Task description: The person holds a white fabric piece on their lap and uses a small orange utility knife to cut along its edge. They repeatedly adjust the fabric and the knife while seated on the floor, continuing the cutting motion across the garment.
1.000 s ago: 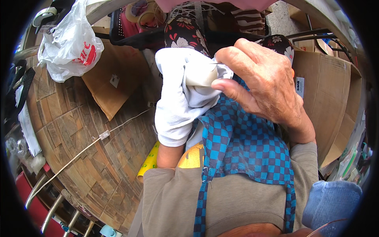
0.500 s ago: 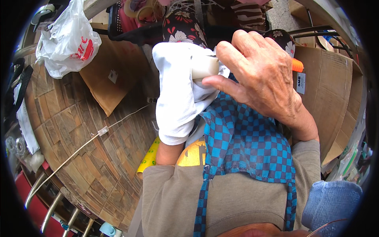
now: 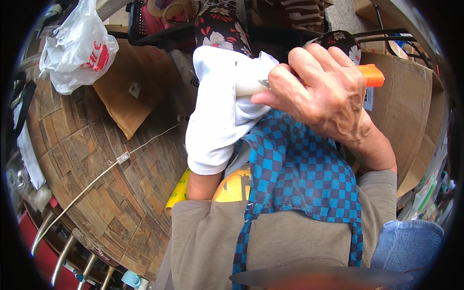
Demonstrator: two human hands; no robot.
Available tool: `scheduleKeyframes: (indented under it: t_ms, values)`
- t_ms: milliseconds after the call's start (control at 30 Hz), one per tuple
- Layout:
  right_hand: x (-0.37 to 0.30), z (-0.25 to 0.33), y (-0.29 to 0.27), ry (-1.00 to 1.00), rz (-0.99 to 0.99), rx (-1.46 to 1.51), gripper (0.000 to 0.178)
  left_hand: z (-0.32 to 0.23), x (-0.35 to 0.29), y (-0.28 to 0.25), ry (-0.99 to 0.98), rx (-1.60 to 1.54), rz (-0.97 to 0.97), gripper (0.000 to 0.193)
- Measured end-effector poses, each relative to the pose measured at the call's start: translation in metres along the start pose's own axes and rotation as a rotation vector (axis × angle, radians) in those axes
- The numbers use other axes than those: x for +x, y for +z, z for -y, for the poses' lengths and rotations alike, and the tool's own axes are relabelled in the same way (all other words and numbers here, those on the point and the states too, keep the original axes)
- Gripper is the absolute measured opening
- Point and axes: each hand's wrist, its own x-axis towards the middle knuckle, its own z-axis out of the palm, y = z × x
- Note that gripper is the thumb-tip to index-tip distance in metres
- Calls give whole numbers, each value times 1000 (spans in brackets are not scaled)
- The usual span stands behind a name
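A white cloth (image 3: 210, 106) covers my left hand and wrist like a sleeve, so its fingers are hidden. Out of the cloth's right side shows a smooth, pale white block (image 3: 248, 85), held by the covered hand; its exact kind I cannot make out. My right hand (image 3: 319, 89) is closed around an orange utility knife (image 3: 371, 75). The handle sticks out to the right of the fist. On the other side, the dark blade tip lies at the pale block, with my thumb just below it.
A blue checked apron (image 3: 304, 169) covers my lap. Cardboard boxes (image 3: 408, 106) stand at right, a black basket (image 3: 159, 36) at the far side. At left are a hanging white plastic bag (image 3: 77, 53), a cable (image 3: 87, 191) over the tiled surface and a yellow roll (image 3: 179, 191).
My right hand has shifted slightly right, and more of the orange handle shows past the fist. The blade tip is now visible at the pale block. The cloth-covered hand has barely moved.
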Motion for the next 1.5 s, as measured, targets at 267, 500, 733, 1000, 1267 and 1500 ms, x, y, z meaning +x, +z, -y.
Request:
scheduleKeyframes:
  t_ms: [267, 500, 733, 1000, 1267, 1500]
  values:
    - [-9, -11, 7, -138, -149, 10, 22, 8, 4, 0, 153, -112, 217, 47]
    - [-19, -32, 6, -329, -107, 15, 28, 17, 18, 4, 84, -317, 396, 59]
    - [-13, -35, 8, -45, 35, 436, 61, 11, 23, 6, -22, -260, 389, 62]
    - [-10, -14, 20, 660, 225, 939, 45, -9, 17, 2, -487, -662, 162, 63]
    - [-16, -12, 18, 317, 64, 571, 56, -11, 10, 13, -651, -877, -49, 54]
    - [-13, -8, 15, 220, 101, 334, 47, -20, 11, 17, -713, -921, -62, 50]
